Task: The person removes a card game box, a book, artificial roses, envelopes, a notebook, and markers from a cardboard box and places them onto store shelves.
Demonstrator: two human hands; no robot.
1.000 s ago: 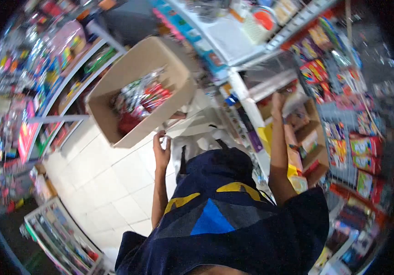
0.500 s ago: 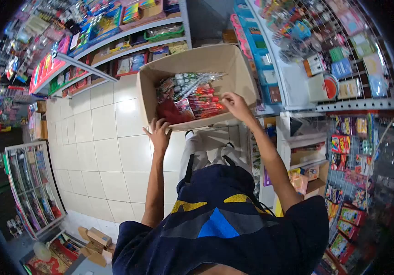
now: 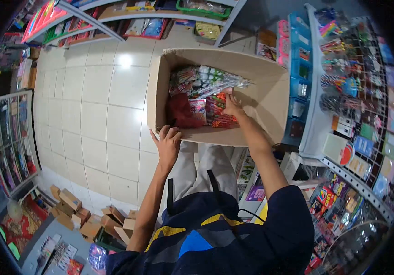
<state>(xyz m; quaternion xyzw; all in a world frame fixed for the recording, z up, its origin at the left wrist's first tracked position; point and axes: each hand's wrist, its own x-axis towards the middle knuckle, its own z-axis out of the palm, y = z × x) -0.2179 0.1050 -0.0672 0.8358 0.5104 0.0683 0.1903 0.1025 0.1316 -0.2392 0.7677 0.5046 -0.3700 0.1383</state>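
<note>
An open cardboard box (image 3: 263, 85) stands in front of my legs. Inside it, clear cone-shaped packets with a green and white print (image 3: 210, 75) lie at the back left, and red-orange wrapped packets (image 3: 217, 117) are nearer to me. A dark red piece of thin material (image 3: 181, 110) fills the left part. My left hand (image 3: 167, 141) grips the near left rim, fingers bent over the edge. Reaching into the box, my right hand (image 3: 233, 106) touches the red-orange packets with its fingers apart; its fingertips are partly lost among them.
Blue plastic bins (image 3: 300, 68) and a white shelf (image 3: 313, 114) run close along the box's right side. Shelves with trays (image 3: 160, 17) stand at the back. Pale floor tiles (image 3: 87, 119) stretch to the left. Small cardboard boxes (image 3: 91, 224) are piled at the lower left.
My right hand has gone from near the box's near right wall down onto the red-orange packets. My left hand has closed over the rim. The view has shifted, and the box appears larger.
</note>
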